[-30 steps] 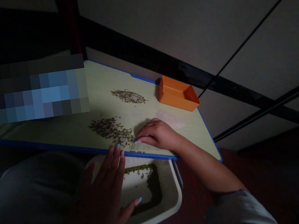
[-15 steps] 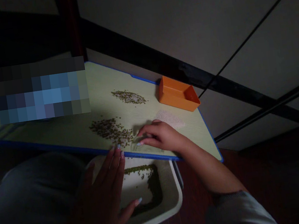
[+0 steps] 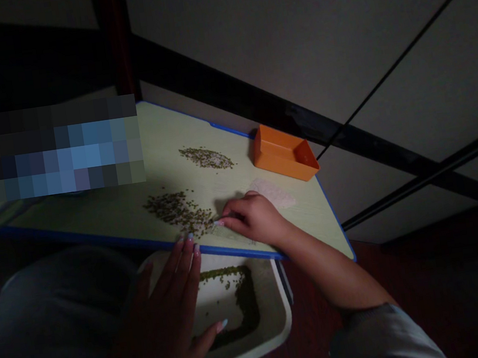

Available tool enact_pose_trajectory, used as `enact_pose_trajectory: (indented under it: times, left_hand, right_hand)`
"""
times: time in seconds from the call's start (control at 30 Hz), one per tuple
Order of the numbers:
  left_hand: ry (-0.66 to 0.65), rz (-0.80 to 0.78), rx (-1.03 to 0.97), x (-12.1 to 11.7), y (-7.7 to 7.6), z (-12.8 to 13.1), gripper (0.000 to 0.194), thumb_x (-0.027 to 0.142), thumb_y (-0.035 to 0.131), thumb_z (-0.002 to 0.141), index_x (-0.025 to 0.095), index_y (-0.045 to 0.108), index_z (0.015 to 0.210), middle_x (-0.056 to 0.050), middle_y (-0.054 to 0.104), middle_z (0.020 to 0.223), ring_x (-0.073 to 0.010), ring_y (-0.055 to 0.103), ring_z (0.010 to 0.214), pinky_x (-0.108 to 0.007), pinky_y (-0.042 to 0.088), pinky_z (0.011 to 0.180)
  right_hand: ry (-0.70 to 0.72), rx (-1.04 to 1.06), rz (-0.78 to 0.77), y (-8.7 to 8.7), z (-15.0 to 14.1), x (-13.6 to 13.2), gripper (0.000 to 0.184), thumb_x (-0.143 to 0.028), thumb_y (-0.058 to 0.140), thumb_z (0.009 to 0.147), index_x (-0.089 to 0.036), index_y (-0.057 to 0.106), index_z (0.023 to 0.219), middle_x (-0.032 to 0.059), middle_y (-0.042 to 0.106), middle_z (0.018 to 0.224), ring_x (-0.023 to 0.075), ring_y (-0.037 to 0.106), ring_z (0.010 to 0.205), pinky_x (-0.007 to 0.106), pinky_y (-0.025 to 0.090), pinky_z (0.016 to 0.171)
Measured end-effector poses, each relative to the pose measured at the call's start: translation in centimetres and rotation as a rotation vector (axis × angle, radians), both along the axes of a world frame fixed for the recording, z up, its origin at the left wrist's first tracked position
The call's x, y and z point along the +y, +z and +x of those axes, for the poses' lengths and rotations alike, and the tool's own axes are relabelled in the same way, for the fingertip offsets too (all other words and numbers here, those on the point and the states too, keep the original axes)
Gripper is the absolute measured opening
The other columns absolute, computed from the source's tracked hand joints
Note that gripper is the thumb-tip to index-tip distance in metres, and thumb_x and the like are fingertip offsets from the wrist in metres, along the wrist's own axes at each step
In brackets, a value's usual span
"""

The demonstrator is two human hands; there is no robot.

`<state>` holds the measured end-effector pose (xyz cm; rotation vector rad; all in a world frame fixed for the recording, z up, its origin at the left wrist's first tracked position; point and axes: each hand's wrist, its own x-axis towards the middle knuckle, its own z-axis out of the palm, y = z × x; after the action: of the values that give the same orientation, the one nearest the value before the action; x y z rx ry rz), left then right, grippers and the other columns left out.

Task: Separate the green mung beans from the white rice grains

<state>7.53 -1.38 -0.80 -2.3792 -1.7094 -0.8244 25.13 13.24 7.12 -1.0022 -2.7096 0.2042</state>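
My left hand (image 3: 172,307) is stretched flat with spread fingers, its fingertips at the near blue edge of the table and its palm over a white basin (image 3: 286,308). Green beans (image 3: 248,302) lie along the inside of that basin. On the table my right hand (image 3: 253,215) is closed, thumb and index finger pinched together at the right end of a mixed pile of green beans and pale grains (image 3: 176,211). What the pinch holds, if anything, is too small to tell. A faint see-through patch (image 3: 238,235) shows below the fingers.
A smaller mixed pile (image 3: 207,158) lies farther back on the pale table (image 3: 155,125). Beyond my right hand is a heap of whitish grains (image 3: 274,192), with an orange box (image 3: 284,158) behind it. Cabinet panels (image 3: 313,44) border the table. A pixelated area covers the left.
My right thumb and index finger have closed together at the pile's edge. My left hand has stayed in place. A few more beans show on the basin floor.
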Motion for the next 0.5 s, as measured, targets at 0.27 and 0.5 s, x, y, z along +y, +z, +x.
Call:
enact_pose_trajectory:
  times: [0.27,0.5]
  left_hand:
    - [0.005,-0.012,0.003,0.0,0.2,0.0,0.094,0.073,0.045,0.069,0.016,0.024,0.142,-0.016,0.037,0.149,-0.0319,0.034,0.137,-0.055,0.028,0.109]
    - [-0.001,-0.011,-0.001,0.1,0.0,-0.2,0.098,0.072,0.05,0.066,0.016,0.022,0.142,-0.015,0.037,0.149,-0.0309,0.035,0.137,-0.053,0.027,0.11]
  right_hand:
    - [-0.188,-0.072,0.061,0.7,0.7,0.1,0.032,-0.047,0.049,0.09,-0.019,0.064,0.086,-0.0007,0.063,0.063,0.0111,0.049,0.057,0.026,0.032,0.073]
    - [-0.241,-0.146,0.02,1.4,1.5,0.5,0.027,-0.043,0.052,0.088,-0.018,0.063,0.084,0.0013,0.065,0.066,0.0114,0.049,0.058,0.025,0.029,0.064]
